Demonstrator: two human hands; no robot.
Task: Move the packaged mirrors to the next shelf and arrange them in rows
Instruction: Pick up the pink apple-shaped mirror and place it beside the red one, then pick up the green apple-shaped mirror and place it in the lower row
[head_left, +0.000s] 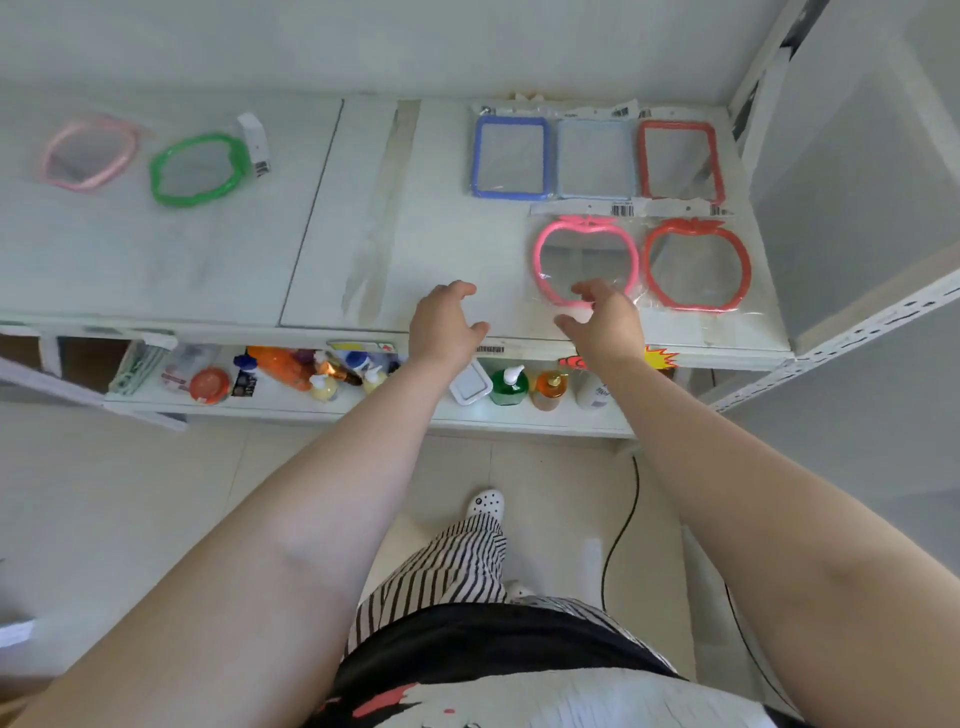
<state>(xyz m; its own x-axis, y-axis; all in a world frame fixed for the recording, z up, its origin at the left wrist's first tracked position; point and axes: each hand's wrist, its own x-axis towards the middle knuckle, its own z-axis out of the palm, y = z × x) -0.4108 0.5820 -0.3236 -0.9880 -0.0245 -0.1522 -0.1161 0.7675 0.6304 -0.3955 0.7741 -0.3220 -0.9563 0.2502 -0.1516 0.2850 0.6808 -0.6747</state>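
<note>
With your left hand (445, 323) and right hand (602, 319) loosely spread and empty, grip the green-framed packaged mirror (199, 169) by its stiff rim, since the light, slippery wrapper likely hides breakable glass.

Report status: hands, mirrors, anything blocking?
Left hand open, empty. Right hand open over pink apple mirror. Five mirrors in rows; green mirror, pale pink mirror left to move. Nothing blocking.

Both bare forearms reach forward and slightly inward, almost parallel. The left hand (445, 323) hangs with fingers loosely curled and thumb spread, holding nothing. The right hand (605, 319) mirrors it (a touch further forward), fingers relaxed and bent, palm down, thumb pointing toward the other hand, gripping nothing.
</note>
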